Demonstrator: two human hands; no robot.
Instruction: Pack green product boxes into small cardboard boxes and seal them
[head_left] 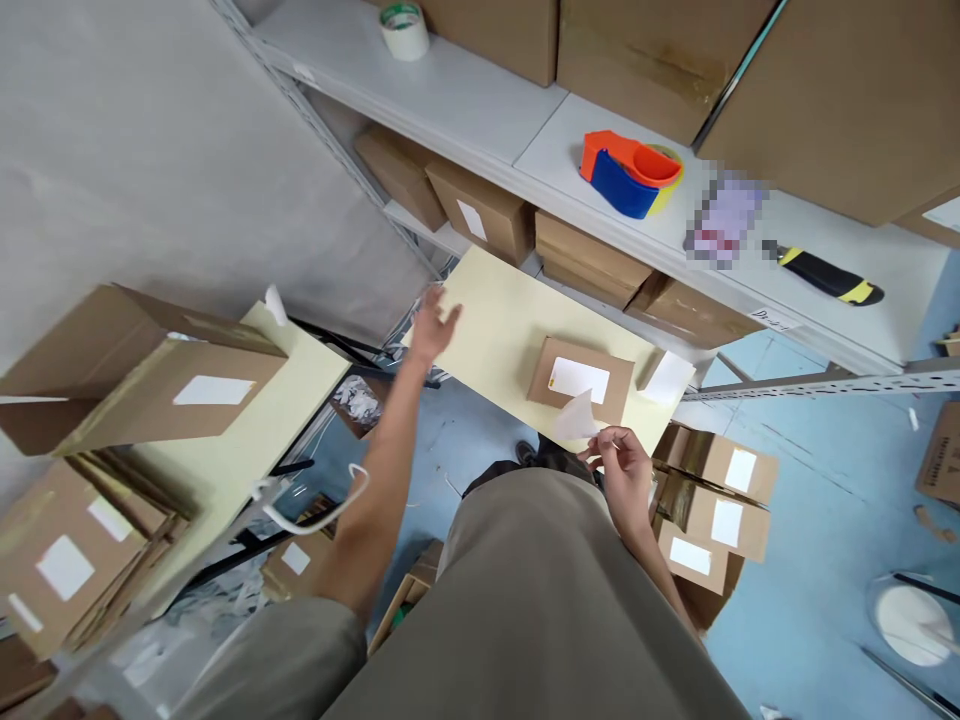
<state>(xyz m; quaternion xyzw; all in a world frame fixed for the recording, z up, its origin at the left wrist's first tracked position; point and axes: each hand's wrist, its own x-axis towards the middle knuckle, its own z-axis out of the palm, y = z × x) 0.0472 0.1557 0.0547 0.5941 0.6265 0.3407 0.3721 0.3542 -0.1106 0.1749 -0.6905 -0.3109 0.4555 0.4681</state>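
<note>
My left hand [435, 325] reaches forward with fingers spread, empty, over the near-left edge of a pale yellow table [495, 330]. My right hand [622, 465] pinches a thin white sheet of label backing paper [576, 418] just in front of my body. On the table beyond it lies a small cardboard box [581, 380] with a white label on top. A white slip of paper [667, 378] lies beside the box at the table's right edge.
A second yellow table [247, 430] at left carries labelled boxes [150, 370]. The grey shelf [465, 100] ahead holds an orange-and-blue tape dispenser [630, 172], a tape roll [403, 28], a yellow-black knife [825, 275] and cartons. Labelled boxes [712, 500] are stacked on the blue floor at right.
</note>
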